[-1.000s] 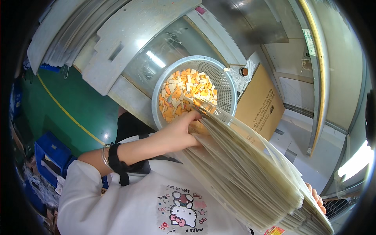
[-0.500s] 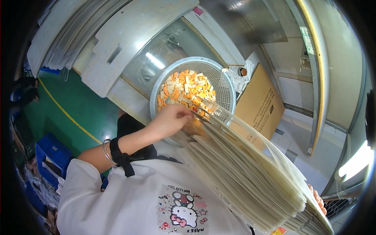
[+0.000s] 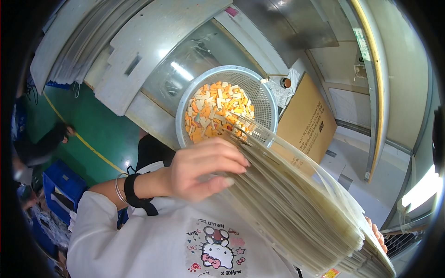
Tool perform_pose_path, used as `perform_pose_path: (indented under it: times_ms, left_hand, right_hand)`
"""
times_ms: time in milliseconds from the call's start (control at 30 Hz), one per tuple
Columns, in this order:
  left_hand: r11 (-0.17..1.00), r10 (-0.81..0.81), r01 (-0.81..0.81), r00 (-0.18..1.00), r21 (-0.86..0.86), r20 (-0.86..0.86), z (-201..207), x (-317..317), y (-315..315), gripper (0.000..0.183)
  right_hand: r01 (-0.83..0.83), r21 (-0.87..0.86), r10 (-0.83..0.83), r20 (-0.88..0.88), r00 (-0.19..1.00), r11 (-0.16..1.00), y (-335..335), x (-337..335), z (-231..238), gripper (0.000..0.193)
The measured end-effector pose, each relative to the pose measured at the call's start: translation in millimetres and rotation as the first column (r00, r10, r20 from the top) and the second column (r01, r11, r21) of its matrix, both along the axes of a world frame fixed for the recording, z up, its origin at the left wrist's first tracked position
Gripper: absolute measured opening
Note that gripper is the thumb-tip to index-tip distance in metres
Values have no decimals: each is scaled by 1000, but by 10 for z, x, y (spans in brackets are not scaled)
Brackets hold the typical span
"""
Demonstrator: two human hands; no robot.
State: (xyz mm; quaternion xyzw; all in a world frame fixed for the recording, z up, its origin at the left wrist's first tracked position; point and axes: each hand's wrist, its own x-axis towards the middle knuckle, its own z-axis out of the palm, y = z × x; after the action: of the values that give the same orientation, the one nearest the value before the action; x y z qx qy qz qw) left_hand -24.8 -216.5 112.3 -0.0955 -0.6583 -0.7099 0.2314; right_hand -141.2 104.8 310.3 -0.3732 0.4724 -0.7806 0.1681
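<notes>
A thick stack of thin, pale translucent sheets leans tilted over my lap. One end of it rests by the rim of a round grey plastic basket. My left hand is beside the stack's near-left edge, thumb and fingers apart, with the fingertips close to the sheet edges or touching them. Nothing shows between them. Only the fingers of my right hand show, curled round the stack's far lower-right edge; the palm is hidden behind the sheets. Small orange and cream pieces lie loose in the basket.
A brown cardboard box stands right of the basket, near a small brown-topped jar. Large grey boards stand at upper left. A blue crate sits on the green floor, with a co-worker's dark-sleeved arm nearby.
My left hand has drawn back from the stack's basket-side corner toward me, and its pinched fingers have spread. The right hand stays put. At left, the co-worker's arm has reached further into view.
</notes>
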Motion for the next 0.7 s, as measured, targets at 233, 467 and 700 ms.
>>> perform_pose_path:
  times_ms: [233,467,700]
  left_hand:
    - [972,-170,150,980,179,100,8,31,83,22]
    - [911,-401,248,711,329,577,-160,-174,272,31]
    - [802,-542,211,651,559,531,-152,-296,365,32]
  right_hand:
    - [0,10,0,-1,1000,1000,-46,17,-8,40]
    - [-10,14,10,10,1000,1000,-20,19,19,40]
    - [-8,23,7,24,1000,1000,-18,30,21,40]
